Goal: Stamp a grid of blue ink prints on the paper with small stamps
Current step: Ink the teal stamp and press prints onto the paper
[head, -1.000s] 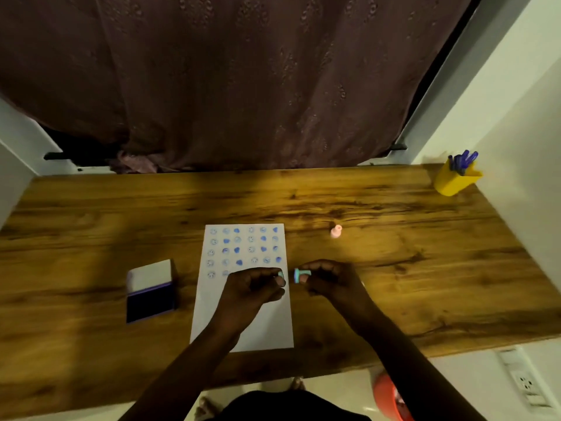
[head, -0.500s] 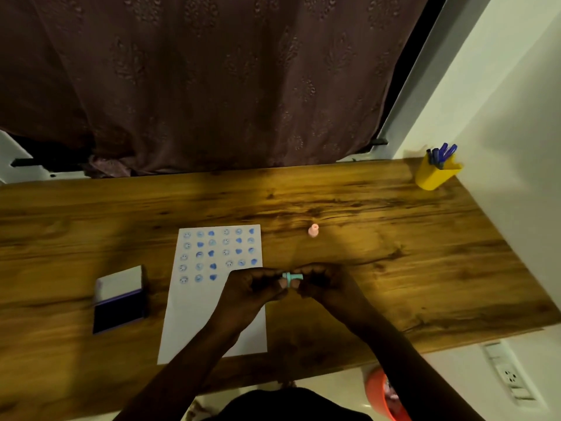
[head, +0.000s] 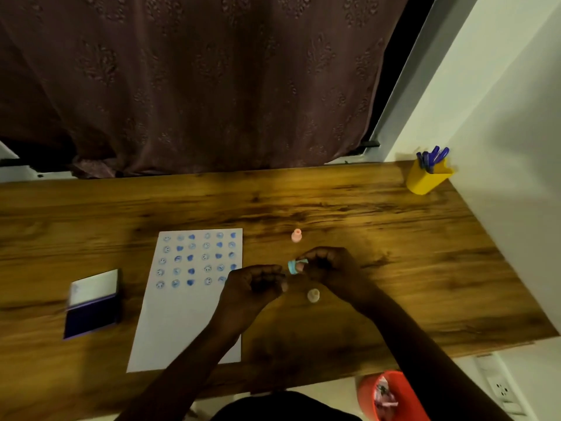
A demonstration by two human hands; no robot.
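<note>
A white paper [head: 182,323] lies on the wooden table [head: 394,268], its upper half covered by a grid of blue prints [head: 198,258]. My right hand [head: 329,268] pinches a small teal stamp [head: 294,266] just right of the paper. My left hand [head: 253,287] is curled shut over the paper's right edge, close beside the teal stamp; whether it holds anything is hidden. A pink stamp [head: 296,236] stands upright beyond my hands. A beige stamp [head: 313,296] stands between my wrists. An open blue ink pad [head: 92,303] sits left of the paper.
A yellow cup [head: 426,180] with blue pens stands at the table's far right corner, against the white wall. A dark curtain hangs behind the table. An orange bin [head: 391,396] sits on the floor below the front edge.
My hands have drawn slightly apart, with the teal stamp staying in my right hand. The beige stamp is now visible on the table between my wrists. The view has shifted.
</note>
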